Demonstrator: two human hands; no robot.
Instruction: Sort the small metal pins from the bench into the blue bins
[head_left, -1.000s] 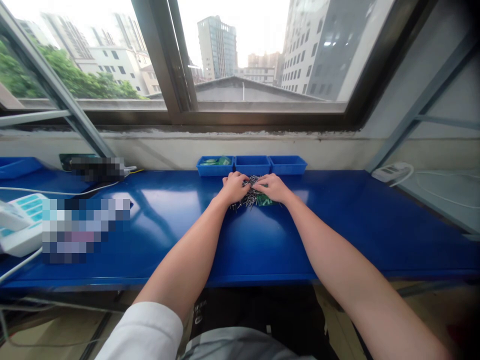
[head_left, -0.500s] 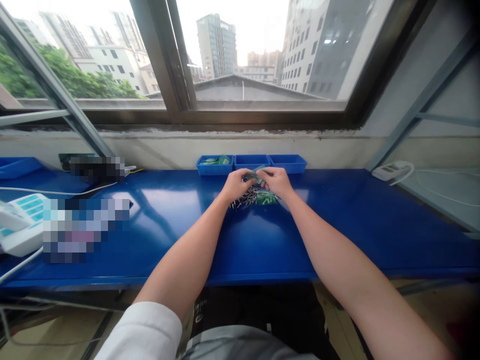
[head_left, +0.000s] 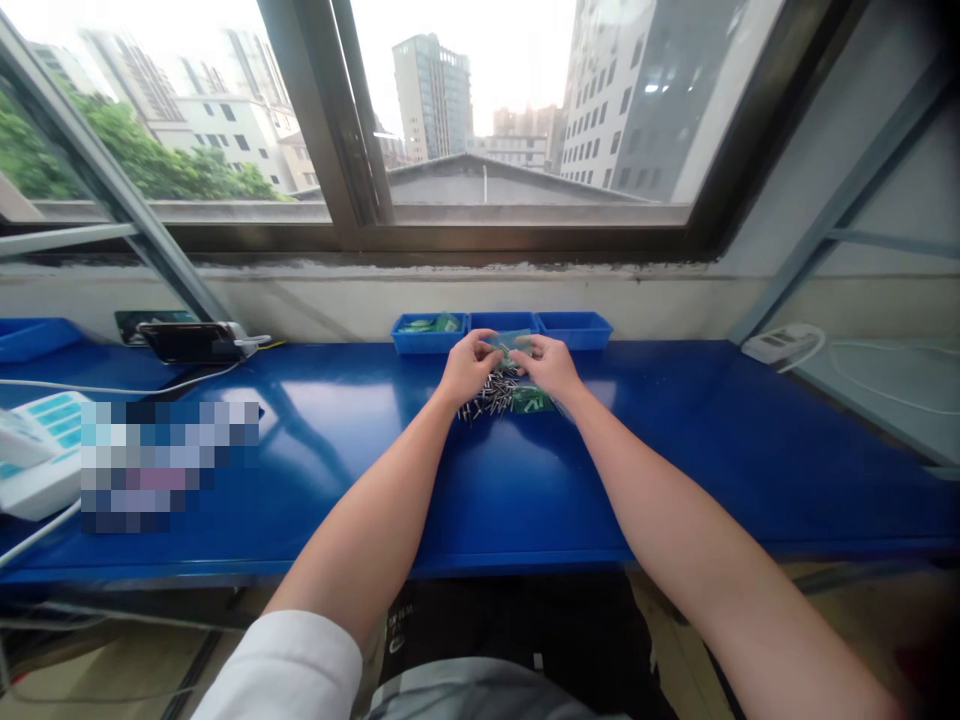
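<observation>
My left hand (head_left: pixel 468 370) and my right hand (head_left: pixel 555 370) face each other over the table, pinching a small clear greenish plastic bag (head_left: pixel 513 341) between them. The bag's contents are too small to make out. Just below my fingers lies a loose pile of small metal screw-like pieces (head_left: pixel 495 398), dark and silver. Beside the pile, close to my right hand, rests a green packet (head_left: pixel 531 400) with pale marks. My hands partly hide the bag and the top of the pile.
Behind my hands stand three joined blue bins; the left bin (head_left: pixel 405 343) holds green packets. A phone (head_left: pixel 187 342) on a cable leans at the back left of the blue table (head_left: pixel 337 500). A white keyed device (head_left: pixel 37 450) sits at left, a white power strip (head_left: pixel 780 342) at right.
The bag has turned and now spreads wider between my fingers. My right hand has lowered slightly, and both sets of fingertips have shifted their hold on the bag.
</observation>
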